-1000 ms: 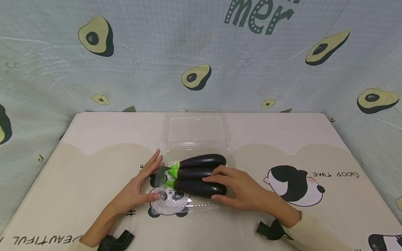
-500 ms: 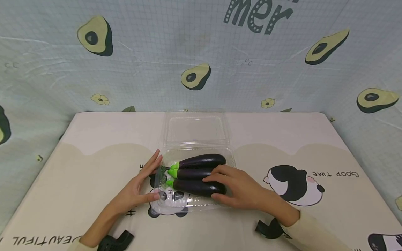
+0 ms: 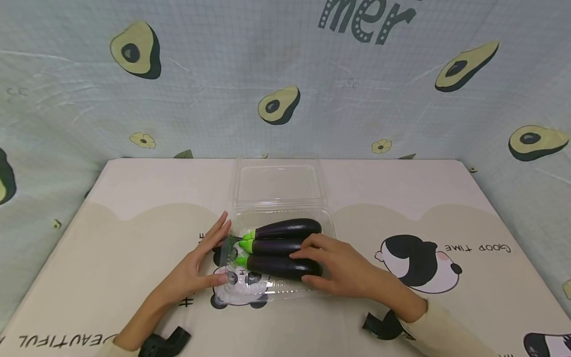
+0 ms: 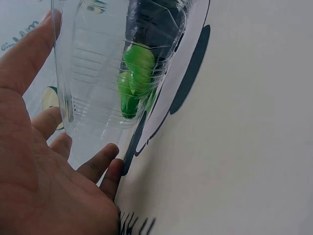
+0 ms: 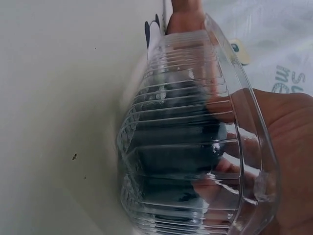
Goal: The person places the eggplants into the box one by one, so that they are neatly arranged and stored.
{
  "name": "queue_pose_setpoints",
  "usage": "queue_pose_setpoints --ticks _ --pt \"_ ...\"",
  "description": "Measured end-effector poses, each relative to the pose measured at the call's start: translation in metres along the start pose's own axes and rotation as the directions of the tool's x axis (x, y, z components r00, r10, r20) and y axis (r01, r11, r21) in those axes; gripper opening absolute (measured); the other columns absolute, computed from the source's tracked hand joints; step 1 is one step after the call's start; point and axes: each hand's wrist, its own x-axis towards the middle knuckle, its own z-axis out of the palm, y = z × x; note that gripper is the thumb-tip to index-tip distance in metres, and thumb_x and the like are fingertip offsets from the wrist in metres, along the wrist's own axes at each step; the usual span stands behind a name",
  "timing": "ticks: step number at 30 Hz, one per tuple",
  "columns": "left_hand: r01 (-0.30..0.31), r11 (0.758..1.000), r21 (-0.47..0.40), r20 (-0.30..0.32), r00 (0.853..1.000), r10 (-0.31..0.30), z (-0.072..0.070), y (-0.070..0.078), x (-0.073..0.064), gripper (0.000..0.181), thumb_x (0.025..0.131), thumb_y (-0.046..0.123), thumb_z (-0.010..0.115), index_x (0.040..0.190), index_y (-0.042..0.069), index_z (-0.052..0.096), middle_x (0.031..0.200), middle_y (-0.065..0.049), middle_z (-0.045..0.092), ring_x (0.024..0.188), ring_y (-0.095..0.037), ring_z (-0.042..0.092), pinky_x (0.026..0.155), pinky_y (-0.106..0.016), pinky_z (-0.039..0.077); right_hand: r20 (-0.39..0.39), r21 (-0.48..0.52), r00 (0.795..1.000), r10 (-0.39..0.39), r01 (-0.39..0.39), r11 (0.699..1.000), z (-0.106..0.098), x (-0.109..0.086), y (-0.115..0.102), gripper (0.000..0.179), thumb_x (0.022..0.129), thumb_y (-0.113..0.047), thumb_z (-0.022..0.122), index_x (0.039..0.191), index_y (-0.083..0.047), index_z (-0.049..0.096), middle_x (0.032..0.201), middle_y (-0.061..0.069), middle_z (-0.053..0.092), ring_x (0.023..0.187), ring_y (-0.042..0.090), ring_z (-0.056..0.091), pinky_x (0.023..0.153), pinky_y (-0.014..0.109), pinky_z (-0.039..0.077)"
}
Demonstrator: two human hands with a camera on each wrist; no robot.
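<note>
Three dark purple eggplants with green stems lie side by side in a clear plastic clamshell box (image 3: 290, 292) in the head view: a far eggplant (image 3: 287, 228), a middle eggplant (image 3: 274, 247) and a near eggplant (image 3: 276, 267). My right hand (image 3: 343, 265) reaches into the box from the right and pinches the blunt end of the near eggplant between thumb and fingers. Its fingers show through the clear box wall (image 5: 176, 117) in the right wrist view. My left hand (image 3: 196, 267), fingers spread and mostly straight, rests against the left rim of the box.
Hinged at the back, the clear lid (image 3: 278, 183) lies folded away from me. A pale tablecloth (image 3: 134, 258) with cartoon prints covers the table. Behind it rises a cloth backdrop (image 3: 200, 99) with avocado prints. Black wrist mounts (image 3: 165, 343) sit under both forearms.
</note>
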Motion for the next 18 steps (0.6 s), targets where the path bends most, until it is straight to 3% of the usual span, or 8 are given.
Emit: queue_pose_setpoints --ticks 18 --pt "0.012 1.0 -0.013 -0.002 1.0 -0.012 -0.0002 -0.0009 -0.0008 0.093 0.077 0.003 0.073 0.153 0.012 0.021 0.161 0.001 0.001 0.143 -0.013 0.018 0.107 -0.013 0.015 0.025 0.0 1.0 0.005 -0.005 1.0 -0.0011 0.0015 0.0001 0.037 0.083 -0.027 0.075 0.118 -0.02 0.066 0.112 -0.006 0.053 0.098 0.009 0.054 0.08 0.026 0.049"
